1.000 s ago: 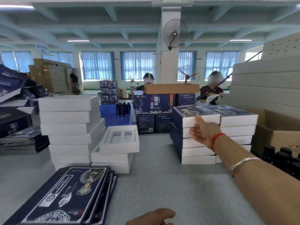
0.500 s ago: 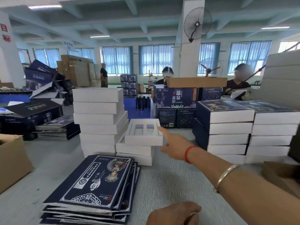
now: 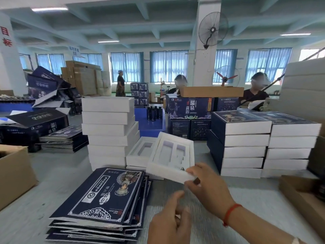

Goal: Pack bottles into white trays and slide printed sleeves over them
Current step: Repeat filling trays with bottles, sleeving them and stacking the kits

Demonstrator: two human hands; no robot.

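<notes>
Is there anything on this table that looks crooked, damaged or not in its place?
Only small things. The tall stack of white trays is uneven, with several trays turned out of line. The white tray in the right hand is tilted because it is being lifted. No spill or damage shows.

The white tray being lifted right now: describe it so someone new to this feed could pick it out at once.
Start at the tall stack of closed white boxes left of centre on the grey table. Just right of it sits a short pile of open trays. The tray in question is the tilted one with two empty cut-outs, its near corner pinched by the right hand; its neighbours lie flat.
</notes>
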